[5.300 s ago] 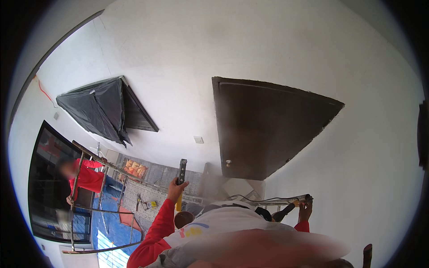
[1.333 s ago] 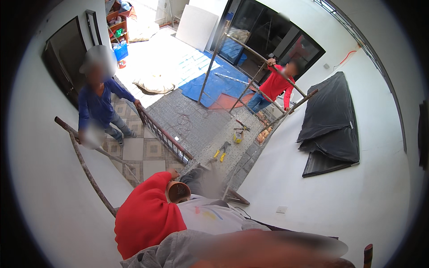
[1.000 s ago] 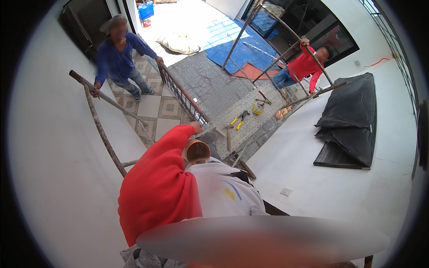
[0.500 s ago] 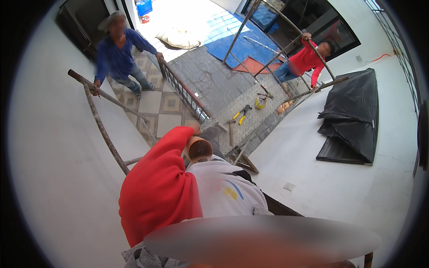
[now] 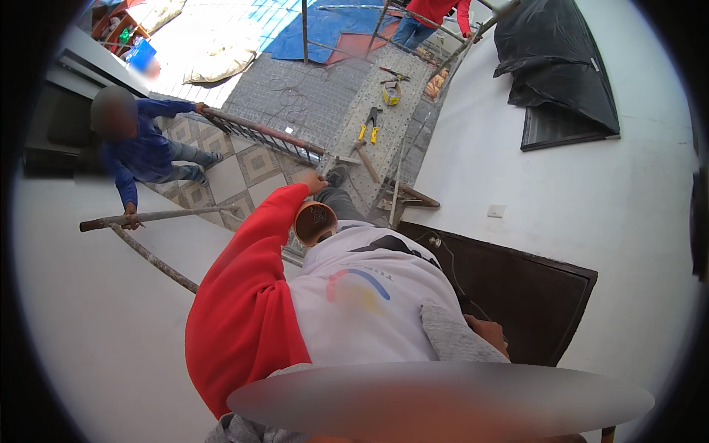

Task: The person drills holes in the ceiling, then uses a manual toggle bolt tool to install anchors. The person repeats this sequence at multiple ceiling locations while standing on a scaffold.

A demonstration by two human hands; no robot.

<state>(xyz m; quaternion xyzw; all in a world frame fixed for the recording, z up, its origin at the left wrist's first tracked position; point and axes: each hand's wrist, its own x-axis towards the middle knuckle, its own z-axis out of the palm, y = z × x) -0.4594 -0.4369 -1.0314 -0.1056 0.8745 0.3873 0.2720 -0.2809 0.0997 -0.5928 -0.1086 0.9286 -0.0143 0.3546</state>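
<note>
My left arm, in a red sleeve, reaches forward from the lower left. My left hand point(image 5: 313, 181) is closed above the walkway, near my shoe point(image 5: 337, 176); whatever is in its fingers is too small to make out. Beside that forearm, at my waist, sits an orange-brown round container point(image 5: 315, 224) with its mouth open and thin dark pieces inside. At the right of my white shirt, partly behind grey cloth, a patch of skin looks like part of my right hand point(image 5: 487, 334); its fingers are hidden.
Bolt cutters point(image 5: 368, 127), a hammer point(image 5: 367, 162), pliers point(image 5: 395, 74) and a yellow box point(image 5: 391, 94) lie on the perforated walkway. A person in blue point(image 5: 144, 151) at left grips metal frames point(image 5: 159, 215). Another, in red point(image 5: 432, 11), is by scaffolding. A dark panel point(image 5: 509, 284) is at right.
My view has tilted down and turned, so the walkway and co-workers sit higher. My left hand has moved slightly forward. The dark panel at right now shows more fully.
</note>
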